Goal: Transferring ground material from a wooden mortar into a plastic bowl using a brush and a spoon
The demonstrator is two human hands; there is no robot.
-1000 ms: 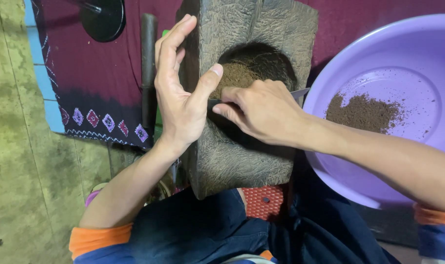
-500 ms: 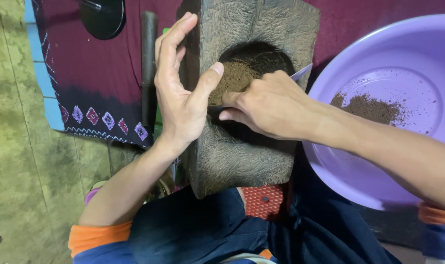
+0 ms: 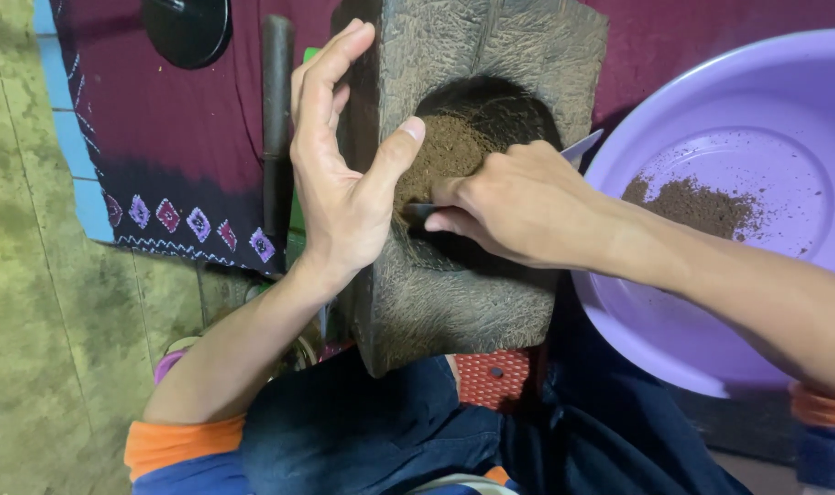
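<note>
On the left, a dark rod (image 3: 276,119) is lying on the maroon patterned cloth (image 3: 175,137), just beside the carved stone mortar (image 3: 463,275). The left hand (image 3: 340,174) is resting open against the mortar's left edge, its thumb reaching the brown powder (image 3: 445,151) in the hollow. The right hand (image 3: 518,206) is gripping a thin metal tool (image 3: 417,211) pushed into that powder, while more powder is lying in the purple basin (image 3: 637,339) at the right.
</note>
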